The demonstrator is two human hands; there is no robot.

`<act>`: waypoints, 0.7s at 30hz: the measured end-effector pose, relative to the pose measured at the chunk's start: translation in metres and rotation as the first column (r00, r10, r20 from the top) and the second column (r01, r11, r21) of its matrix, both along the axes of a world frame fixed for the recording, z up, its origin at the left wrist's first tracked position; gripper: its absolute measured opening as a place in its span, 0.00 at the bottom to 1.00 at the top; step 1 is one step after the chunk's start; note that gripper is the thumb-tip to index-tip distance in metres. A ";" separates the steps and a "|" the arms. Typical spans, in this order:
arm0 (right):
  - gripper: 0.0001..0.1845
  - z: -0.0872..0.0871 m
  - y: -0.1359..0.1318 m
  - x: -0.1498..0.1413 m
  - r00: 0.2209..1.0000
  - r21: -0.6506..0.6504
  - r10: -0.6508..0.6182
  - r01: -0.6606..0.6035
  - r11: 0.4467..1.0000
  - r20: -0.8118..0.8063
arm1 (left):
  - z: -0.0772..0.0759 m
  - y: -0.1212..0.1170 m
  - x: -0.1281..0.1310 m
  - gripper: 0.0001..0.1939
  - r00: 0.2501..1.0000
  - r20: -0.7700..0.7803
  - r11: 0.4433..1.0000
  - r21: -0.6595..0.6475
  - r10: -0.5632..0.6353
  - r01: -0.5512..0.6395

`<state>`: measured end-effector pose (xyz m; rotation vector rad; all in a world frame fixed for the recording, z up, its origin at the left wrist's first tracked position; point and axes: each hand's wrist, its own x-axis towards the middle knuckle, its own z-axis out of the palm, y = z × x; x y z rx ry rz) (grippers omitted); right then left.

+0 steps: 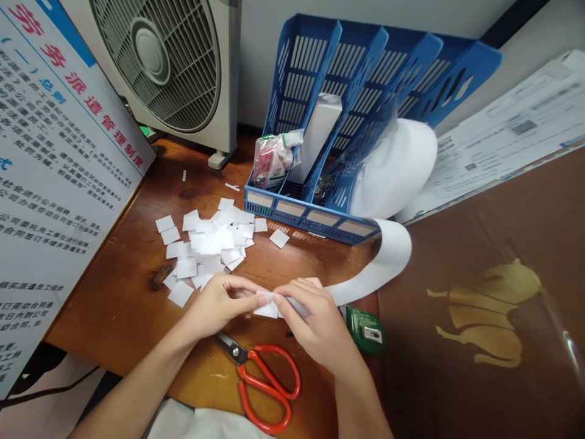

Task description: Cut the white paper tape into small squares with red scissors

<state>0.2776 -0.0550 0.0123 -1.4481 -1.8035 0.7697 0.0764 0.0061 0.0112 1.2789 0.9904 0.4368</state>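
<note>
My left hand (223, 305) and my right hand (315, 317) meet above the table, each pinching the free end of a white paper strip (372, 271). The strip curves up and right to a large white roll (397, 167) in the rack's rightmost slot. Thumbs press on the small flat piece at the strip's end; the fingers underneath are hidden. Red-handled scissors (269, 384) lie on the table below my hands, blades partly under my left hand. Many small white paper squares (212, 238) lie in a loose pile beyond my left hand. A green tape measure (365, 329) rests right of my right hand.
A blue file rack (311, 216) stands at the back, with a plastic packet (274, 161) and a white box (320, 131) in its slots. A box fan (155, 55) stands at the back left. A printed board (59, 164) leans on the left; a brown carton (479, 305) is at right.
</note>
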 end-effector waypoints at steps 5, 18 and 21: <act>0.04 0.003 -0.013 -0.007 0.989 0.119 -0.118 0.107 0.987 0.093 | 0.002 0.000 -0.003 0.13 1.000 -0.019 1.000 0.006 0.024 -0.024; 0.35 -0.056 -0.122 -0.067 0.848 -0.104 -0.106 0.186 0.977 0.519 | -0.006 0.008 -0.016 0.12 0.995 -0.057 0.996 -0.051 0.076 -0.079; 0.31 -0.051 -0.117 -0.061 0.840 -0.090 -0.108 0.183 0.979 0.532 | -0.012 0.012 -0.016 0.13 0.995 -0.024 0.991 -0.095 0.096 -0.098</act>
